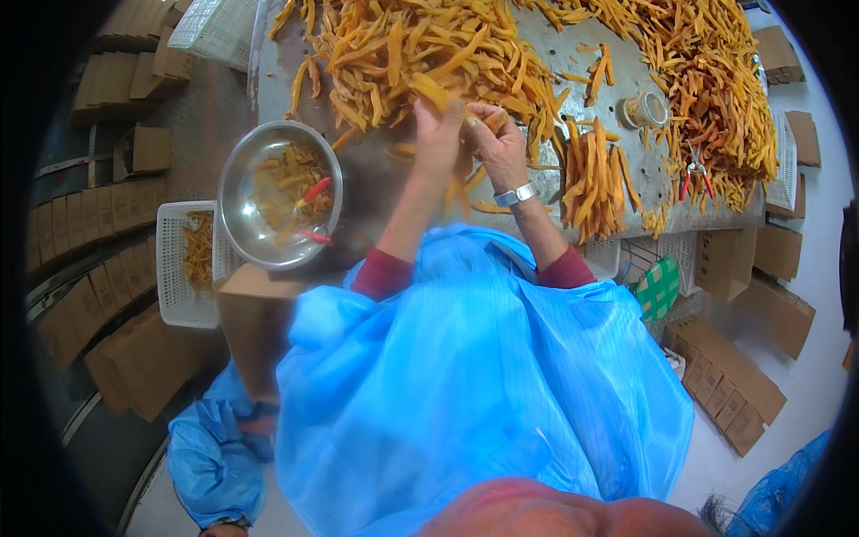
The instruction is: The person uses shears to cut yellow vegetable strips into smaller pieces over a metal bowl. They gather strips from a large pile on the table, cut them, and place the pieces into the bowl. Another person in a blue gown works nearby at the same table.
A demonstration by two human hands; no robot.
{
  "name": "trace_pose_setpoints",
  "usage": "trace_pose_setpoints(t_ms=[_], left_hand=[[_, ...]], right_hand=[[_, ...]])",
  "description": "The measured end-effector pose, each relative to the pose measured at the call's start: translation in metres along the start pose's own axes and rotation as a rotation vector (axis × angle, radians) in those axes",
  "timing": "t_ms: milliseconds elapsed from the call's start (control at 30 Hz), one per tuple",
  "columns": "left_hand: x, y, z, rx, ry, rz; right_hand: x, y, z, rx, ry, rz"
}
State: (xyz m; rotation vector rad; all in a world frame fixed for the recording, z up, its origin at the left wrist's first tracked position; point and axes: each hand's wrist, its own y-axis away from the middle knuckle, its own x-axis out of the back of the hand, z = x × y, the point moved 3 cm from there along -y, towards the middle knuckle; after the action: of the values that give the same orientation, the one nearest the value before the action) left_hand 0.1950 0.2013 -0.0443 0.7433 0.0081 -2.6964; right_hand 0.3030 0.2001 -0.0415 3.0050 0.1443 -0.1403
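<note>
My left hand [439, 134] is closed on a strip of orange dried food [429, 90], perhaps dried sweet potato or mango, at the front of a big heap [402, 47] on the metal table [604, 111]. Close beside it, my right hand [496, 137], with a silver watch on the wrist, pinches a piece of the same food [495, 121]. A steel bowl [235, 201] to the left holds scraps and a red-handled tool [315, 191]. Right of my hands, strips lie side by side in a bundle [594, 181].
A lidded jar [644, 109] and red-handled snips [696, 176] are near a second heap [718, 87] at the right. A white plastic basket [188, 312] and a cardboard box [258, 322] stand at lower left. People in blue clothing [218, 450] are behind.
</note>
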Motion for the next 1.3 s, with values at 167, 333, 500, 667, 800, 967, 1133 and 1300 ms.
trace_pose_setpoints(t_ms=[167, 333, 500, 667, 800, 967, 1133, 1300], left_hand=[[0.012, -0.002, -0.004, 0.091, -0.07, -0.021], [0.012, -0.009, 0.005, 0.114, -0.071, -0.226], [0.019, -0.02, 0.019, 0.115, -0.351, -0.411], [0.039, -0.033, 0.048, 0.116, -0.915, -0.8], [0.062, -0.058, 0.098, 0.035, -1.081, -0.442], [0.037, -0.044, 0.072, 0.23, -0.52, -0.323], [-0.023, -0.001, 0.018, 0.247, -0.742, -0.384], [-0.047, 0.006, 0.015, -0.35, -1.166, -0.414]], right_hand=[[0.011, -0.016, -0.007, -0.293, -0.158, -0.185], [0.029, -0.025, -0.016, -0.629, -0.576, -0.28], [0.035, -0.022, -0.01, -0.698, -0.762, -0.326], [0.048, -0.015, -0.021, -0.72, -0.669, -0.481], [0.09, -0.021, -0.043, -0.624, -0.545, -0.417], [0.095, -0.046, -0.032, -0.449, -0.893, -0.205], [0.076, -0.055, -0.026, -0.32, -1.061, 0.021], [0.061, -0.047, -0.031, -0.281, -0.972, 0.079]])
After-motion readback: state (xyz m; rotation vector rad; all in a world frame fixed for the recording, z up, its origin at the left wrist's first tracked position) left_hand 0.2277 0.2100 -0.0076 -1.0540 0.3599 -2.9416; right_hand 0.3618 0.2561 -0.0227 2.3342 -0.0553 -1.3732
